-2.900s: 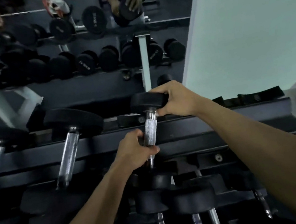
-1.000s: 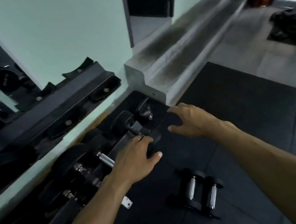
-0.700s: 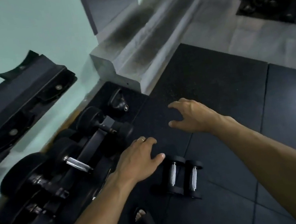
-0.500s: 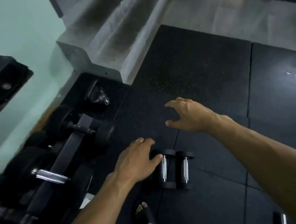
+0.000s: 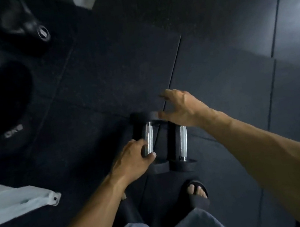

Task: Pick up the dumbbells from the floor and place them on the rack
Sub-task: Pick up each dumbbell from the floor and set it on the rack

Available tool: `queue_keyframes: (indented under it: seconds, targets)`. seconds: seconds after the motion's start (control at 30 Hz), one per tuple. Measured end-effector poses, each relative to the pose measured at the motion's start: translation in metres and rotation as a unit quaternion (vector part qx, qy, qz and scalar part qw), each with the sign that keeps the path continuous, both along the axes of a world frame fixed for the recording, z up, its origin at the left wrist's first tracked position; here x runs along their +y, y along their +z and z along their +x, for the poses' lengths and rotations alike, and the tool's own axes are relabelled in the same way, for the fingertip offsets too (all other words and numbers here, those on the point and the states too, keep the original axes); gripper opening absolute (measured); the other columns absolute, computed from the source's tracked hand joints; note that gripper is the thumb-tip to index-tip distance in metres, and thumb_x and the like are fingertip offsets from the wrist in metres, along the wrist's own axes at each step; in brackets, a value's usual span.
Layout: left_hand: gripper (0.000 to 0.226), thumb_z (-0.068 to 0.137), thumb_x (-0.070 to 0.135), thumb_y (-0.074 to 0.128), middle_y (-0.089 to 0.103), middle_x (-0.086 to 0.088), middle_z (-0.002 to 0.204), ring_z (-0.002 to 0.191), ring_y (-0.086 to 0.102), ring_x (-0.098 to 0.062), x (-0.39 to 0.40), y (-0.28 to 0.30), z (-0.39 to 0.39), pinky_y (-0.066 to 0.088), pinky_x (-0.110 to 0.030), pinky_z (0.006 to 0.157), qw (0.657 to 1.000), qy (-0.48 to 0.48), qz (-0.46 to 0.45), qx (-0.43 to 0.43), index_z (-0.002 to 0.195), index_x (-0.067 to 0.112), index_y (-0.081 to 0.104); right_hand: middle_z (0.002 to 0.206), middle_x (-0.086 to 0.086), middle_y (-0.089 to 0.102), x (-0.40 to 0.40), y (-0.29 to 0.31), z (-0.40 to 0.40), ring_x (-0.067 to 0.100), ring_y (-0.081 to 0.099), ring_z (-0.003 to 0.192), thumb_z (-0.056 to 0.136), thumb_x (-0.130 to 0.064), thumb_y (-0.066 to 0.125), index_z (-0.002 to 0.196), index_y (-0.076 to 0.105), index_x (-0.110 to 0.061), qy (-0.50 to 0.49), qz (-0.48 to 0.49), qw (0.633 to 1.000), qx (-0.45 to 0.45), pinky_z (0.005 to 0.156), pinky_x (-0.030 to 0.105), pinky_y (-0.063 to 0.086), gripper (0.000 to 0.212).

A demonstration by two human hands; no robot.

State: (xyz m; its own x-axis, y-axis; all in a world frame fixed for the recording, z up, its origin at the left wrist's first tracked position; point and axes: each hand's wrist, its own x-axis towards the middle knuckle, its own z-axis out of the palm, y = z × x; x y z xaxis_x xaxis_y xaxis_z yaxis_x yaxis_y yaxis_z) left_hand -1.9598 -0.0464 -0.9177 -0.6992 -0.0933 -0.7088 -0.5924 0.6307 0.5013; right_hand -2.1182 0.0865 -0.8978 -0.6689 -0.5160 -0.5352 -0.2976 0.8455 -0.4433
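— Chrome-handled dumbbells: where?
— Two lie side by side on the black floor mat [image 5: 119, 69], toward six o'clock.
— Hands?
— Left hand [image 5: 132, 158] curls round the left dumbbell [image 5: 148, 138]; right hand [image 5: 181, 106] hovers spread above the right dumbbell [image 5: 182, 141].

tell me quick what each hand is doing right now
Left hand: fingers curling round the handle of the left dumbbell on the floor.
Right hand: open, fingers spread above the right dumbbell, holding nothing.
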Motion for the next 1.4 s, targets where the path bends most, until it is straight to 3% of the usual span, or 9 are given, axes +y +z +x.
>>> queue_keyframes:
  seconds: [0.23, 0.4, 0.53, 0.63, 0.8, 0.9, 1.03, 1.3, 1.4]
  targets:
    - [0.067, 0.076, 0.03, 0.08, 0.056, -0.002, 0.133, 0.117, 0.055, -0.017, 0.011, -0.138, -0.009, 0.044, -0.026, 0.092, 0.991, 0.122, 0.036, -0.05, 0.136, 0.021, 0.051, 0.12, 0.007, 0.055, -0.009, -0.125, -0.004, 0.027, 0.055, 0.111, 0.071, -0.046, 0.08, 0.131, 0.048, -0.019, 0.057, -0.008, 0.998, -0.021, 0.09, 0.038, 0.048, 0.073]
    - [0.071, 0.076, 0.019, 0.08, 0.049, 0.017, 0.09, 0.076, 0.05, 0.002, 0.014, -0.172, -0.006, 0.037, -0.014, 0.06, 0.986, 0.147, 0.045, -0.058, 0.133, 0.024, 0.037, 0.111, 0.001, 0.059, -0.011, -0.163, -0.001, 0.021, 0.057, 0.103, 0.064, -0.043, 0.084, 0.121, 0.055, -0.023, 0.025, -0.047, 0.998, -0.035, 0.088, 0.038, 0.05, 0.067]
    - [0.069, 0.073, 0.021, 0.082, 0.058, 0.008, 0.114, 0.106, 0.058, -0.013, 0.013, -0.187, -0.007, 0.04, -0.02, 0.081, 0.986, 0.129, 0.068, -0.086, 0.13, 0.021, 0.043, 0.106, 0.004, 0.064, -0.014, -0.18, 0.001, 0.023, 0.06, 0.099, 0.067, -0.033, 0.083, 0.115, 0.059, -0.018, 0.01, -0.074, 0.997, 0.001, 0.086, 0.039, 0.05, 0.055]
    - [0.09, 0.074, 0.022, 0.082, 0.044, 0.008, 0.141, 0.133, 0.043, -0.016, 0.009, -0.189, -0.008, 0.031, -0.02, 0.101, 0.983, 0.123, 0.098, -0.099, 0.148, 0.021, 0.03, 0.104, 0.004, 0.065, -0.014, -0.187, 0.001, 0.023, 0.06, 0.096, 0.071, -0.035, 0.081, 0.112, 0.062, -0.017, 0.017, -0.088, 0.996, 0.028, 0.083, 0.036, 0.049, 0.049]
    - [0.089, 0.073, 0.021, 0.082, 0.05, 0.006, 0.139, 0.125, 0.05, -0.015, 0.012, -0.191, -0.006, 0.039, -0.029, 0.106, 0.98, 0.138, 0.093, -0.105, 0.146, 0.024, 0.031, 0.098, 0.001, 0.07, -0.01, -0.183, -0.003, 0.022, 0.064, 0.094, 0.071, -0.034, 0.081, 0.109, 0.066, -0.019, 0.009, -0.099, 0.995, 0.028, 0.082, 0.036, 0.05, 0.043]
    - [0.069, 0.073, 0.02, 0.082, 0.06, 0.004, 0.113, 0.105, 0.059, -0.015, 0.012, -0.18, -0.007, 0.049, -0.032, 0.093, 0.983, 0.123, 0.078, -0.113, 0.128, 0.029, 0.042, 0.092, -0.002, 0.071, -0.002, -0.174, -0.002, 0.02, 0.065, 0.09, 0.07, -0.031, 0.082, 0.106, 0.068, -0.022, -0.019, -0.116, 0.993, 0.012, 0.081, 0.037, 0.051, 0.04]
    - [0.07, 0.073, 0.02, 0.082, 0.056, 0.005, 0.104, 0.107, 0.058, -0.018, 0.011, -0.14, -0.008, 0.048, -0.033, 0.094, 0.985, 0.108, 0.072, -0.115, 0.131, 0.028, 0.042, 0.079, -0.003, 0.067, 0.001, -0.14, -0.004, 0.02, 0.062, 0.078, 0.068, -0.033, 0.082, 0.093, 0.069, -0.022, -0.019, -0.114, 0.993, 0.011, 0.073, 0.033, 0.05, 0.03]
    - [0.105, 0.043, 0.048, 0.074, 0.055, -0.008, 0.138, 0.128, 0.052, -0.024, 0.011, 0.0, -0.017, 0.043, -0.043, 0.107, 0.984, 0.138, 0.087, -0.075, 0.139, 0.026, 0.039, 0.064, -0.011, 0.057, -0.005, 0.024, -0.021, 0.015, 0.055, 0.068, 0.067, -0.031, 0.082, 0.067, 0.054, -0.032, 0.012, -0.133, 0.99, 0.045, 0.058, 0.022, 0.037, 0.028]
    - [0.093, 0.059, 0.036, 0.081, 0.058, -0.007, 0.132, 0.122, 0.056, -0.023, 0.009, 0.089, -0.027, 0.045, -0.038, 0.104, 0.988, 0.127, 0.068, -0.054, 0.141, 0.025, 0.037, 0.074, -0.008, 0.064, -0.004, 0.103, -0.029, 0.016, 0.06, 0.074, 0.067, -0.032, 0.081, 0.082, 0.065, -0.029, 0.015, -0.152, 0.986, 0.063, 0.065, 0.025, 0.042, 0.023]
